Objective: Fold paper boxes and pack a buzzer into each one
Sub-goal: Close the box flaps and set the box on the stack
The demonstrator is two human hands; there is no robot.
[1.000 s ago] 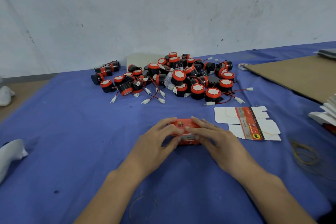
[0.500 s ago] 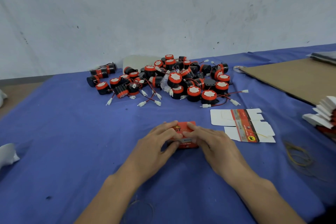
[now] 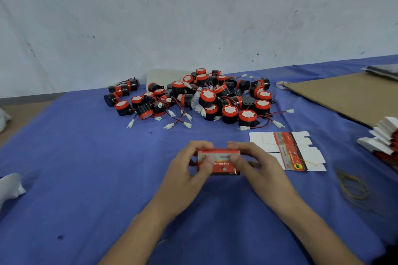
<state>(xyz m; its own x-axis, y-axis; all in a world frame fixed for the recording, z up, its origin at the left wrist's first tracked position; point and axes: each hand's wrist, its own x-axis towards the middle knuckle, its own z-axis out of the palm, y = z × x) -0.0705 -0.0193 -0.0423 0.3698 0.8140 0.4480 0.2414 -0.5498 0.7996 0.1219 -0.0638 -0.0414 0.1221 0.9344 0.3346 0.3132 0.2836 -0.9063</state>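
Observation:
A small red paper box [image 3: 221, 161] with white lettering is held just above the blue table cloth [image 3: 75, 168], its printed face turned toward me. My left hand [image 3: 189, 170] grips its left end, fingers over the top and thumb on the front. My right hand [image 3: 256, 165] grips the right end the same way. Behind them lies a pile of black and red buzzers [image 3: 204, 99] with red wires and white plugs. Flat unfolded boxes [image 3: 288, 150] lie just right of my right hand.
A stack of flat box blanks [image 3: 381, 137] sits at the right edge. A brown cardboard sheet [image 3: 349, 94] lies at the back right. Yellow rubber bands [image 3: 353, 185] lie on the cloth at right. A white object [image 3: 9, 187] is at the left edge.
Both hands lifted the red box off the cloth and tipped it so its printed face points at me; before, their fingers pressed down on its top.

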